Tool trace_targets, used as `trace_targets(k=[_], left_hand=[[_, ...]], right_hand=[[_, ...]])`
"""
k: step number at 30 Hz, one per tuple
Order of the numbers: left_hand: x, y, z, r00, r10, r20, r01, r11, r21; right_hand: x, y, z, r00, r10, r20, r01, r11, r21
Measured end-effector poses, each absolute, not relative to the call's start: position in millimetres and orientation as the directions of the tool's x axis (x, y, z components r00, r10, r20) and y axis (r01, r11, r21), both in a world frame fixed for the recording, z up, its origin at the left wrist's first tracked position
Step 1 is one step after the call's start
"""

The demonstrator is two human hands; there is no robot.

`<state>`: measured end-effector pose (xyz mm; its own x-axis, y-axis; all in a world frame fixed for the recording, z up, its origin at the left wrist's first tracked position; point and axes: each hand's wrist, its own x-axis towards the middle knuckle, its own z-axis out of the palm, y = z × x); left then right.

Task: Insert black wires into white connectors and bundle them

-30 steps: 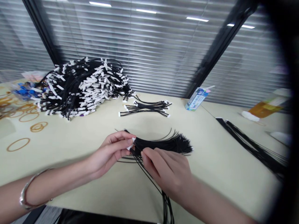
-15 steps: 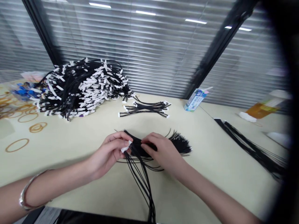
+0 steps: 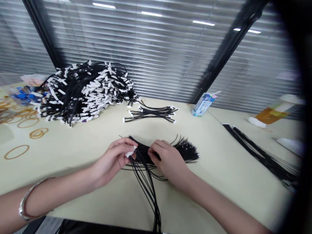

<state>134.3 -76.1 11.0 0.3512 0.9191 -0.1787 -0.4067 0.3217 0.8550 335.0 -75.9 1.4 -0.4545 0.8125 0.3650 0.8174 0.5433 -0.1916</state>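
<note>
Between the thumb and fingers of my left hand (image 3: 120, 154) is a white connector (image 3: 131, 151), closed in a pinch. Black wires (image 3: 146, 185) run from this connector down toward the table's front edge. My right hand (image 3: 168, 159) rests over a bundle of loose black wires (image 3: 187, 149), its fingertips bent together against them. Whether a single wire is caught in those fingertips is too small to make out. The bundle lies flat across the table behind both hands, its cut ends fanned out to the right.
A large heap of black cables with white connectors (image 3: 87, 91) is at the back left. Rubber bands (image 3: 39, 133) lie at left. Several finished-looking cables (image 3: 156, 112) lie behind my hands. A drink carton (image 3: 202, 104), more black wires (image 3: 258, 152) and a bottle (image 3: 275, 110) are at right.
My right hand has turned slightly and its fingers have curled closer together over the wires. My left hand keeps its pinch on the connector, almost unmoved.
</note>
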Motion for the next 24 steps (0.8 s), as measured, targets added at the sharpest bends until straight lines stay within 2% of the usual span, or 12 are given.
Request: trace_targets(k=[6,8,12,13,15,18,20,24], left_hand=[[134,-76,11,0.350,0.917,-0.192,-0.408,0.333,0.850],[134,-76,11,0.345,0.918,-0.196,-0.408,0.334,0.850],[134,-76,12,0.341,0.917,-0.208,-0.408,0.344,0.846],[135,-76,12,0.345,0.915,-0.208,-0.411,0.346,0.843],[135,-75,12,0.350,0.914,-0.203,-0.424,0.348,0.836],[135,-73,10,0.333,0.920,-0.206,-0.455,0.348,0.820],[135,-72,8,0.308,0.926,-0.218,-0.488,0.350,0.800],[134,-70,7,0.268,0.937,-0.224,-0.535,0.338,0.774]], right_hand=[[335,-77,4,-0.445,0.790,0.423,0.802,0.561,-0.205],[335,-78,6,-0.396,0.798,0.455,0.794,0.546,-0.266],[335,-82,15,-0.194,0.799,0.569,0.736,0.502,-0.454],[335,-84,18,-0.161,0.781,0.604,0.726,0.508,-0.464],[335,-89,26,-0.158,0.707,0.689,0.726,0.556,-0.404],[335,-98,36,-0.288,0.508,0.812,0.725,0.669,-0.161],[334,-104,38,-0.364,0.414,0.834,0.706,0.707,-0.043],[332,-110,31,-0.420,0.414,0.808,0.712,0.702,0.011]])
